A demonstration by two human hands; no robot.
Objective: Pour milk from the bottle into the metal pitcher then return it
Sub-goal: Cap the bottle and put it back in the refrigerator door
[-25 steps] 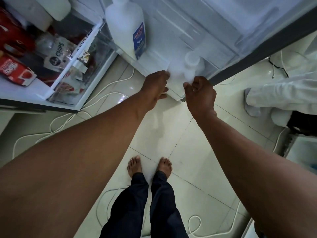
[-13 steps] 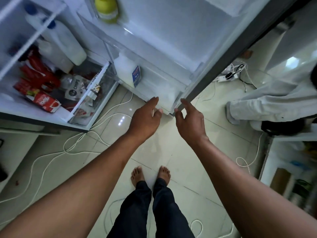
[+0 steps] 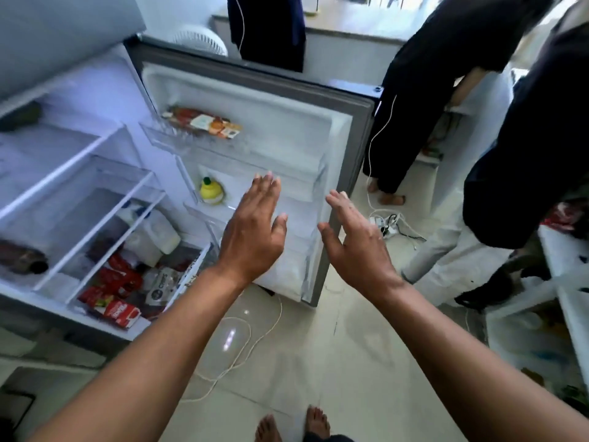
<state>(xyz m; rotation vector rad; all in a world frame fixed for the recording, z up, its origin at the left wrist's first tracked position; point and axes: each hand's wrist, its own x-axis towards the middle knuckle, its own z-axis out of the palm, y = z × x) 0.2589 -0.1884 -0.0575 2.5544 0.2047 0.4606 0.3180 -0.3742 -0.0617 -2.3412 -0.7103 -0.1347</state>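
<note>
- Both hands bare and holding nothing: left hand (image 3: 251,231) and right hand (image 3: 357,240) up in front of the fridge door (image 3: 347,173), fingers (image 3: 267,189) straight and spread wide.
- No milk bottle in either hand. Maybe down in the lowest door shelf (image 3: 287,269), behind the left hand, but hidden, so cannot tell.
- No metal pitcher anywhere in view.
- Probably the last bit of the job: closing the fridge door.
- To close it well: flat palm on the outer edge of the door, a slow and steady push, fingers kept out of the gap, bare feet (image 3: 293,425) kept clear of the white cord (image 3: 255,342) on the floor below the door.
- Top door shelf: a flat red and orange packet (image 3: 204,121).
- Next door shelf down: a small yellow bottle (image 3: 211,193) with a green cap, left of the left hand.
- Left of the door, inside the fridge: a white jug (image 3: 159,232) on a shelf.
- Bottom drawer (image 3: 140,282), left of the door: red packets and a chips bag.
</note>
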